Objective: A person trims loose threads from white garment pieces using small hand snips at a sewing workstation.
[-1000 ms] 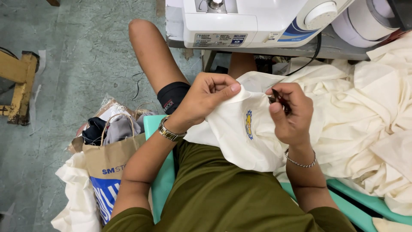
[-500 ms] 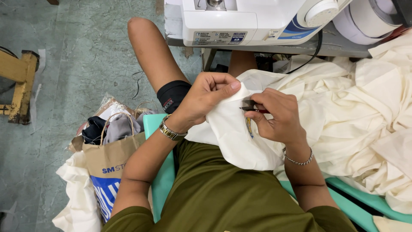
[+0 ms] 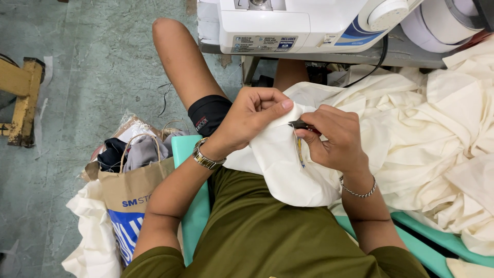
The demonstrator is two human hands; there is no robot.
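Observation:
My left hand [image 3: 254,116] pinches a fold of cream cloth [image 3: 288,164] held over my lap, thumb on top. My right hand [image 3: 334,136] grips a small dark snipping tool [image 3: 300,124] whose tip touches the cloth right beside the left thumb. A small blue and yellow embroidered patch [image 3: 300,154] shows on the cloth just below the tool. The two hands nearly touch. A metal watch is on my left wrist and a chain bracelet on my right.
A white sewing machine [image 3: 309,23] stands on a table ahead. A big heap of cream fabric [image 3: 437,128] lies to the right. A brown paper bag [image 3: 131,190] stuffed with clothes sits on the floor at left, beside the teal seat [image 3: 193,216]. A yellow wooden frame [image 3: 20,98] is far left.
My right hand moved left with the tool, from beside the patch up to the fold at my left thumb. The cloth has turned, so the patch is now partly hidden.

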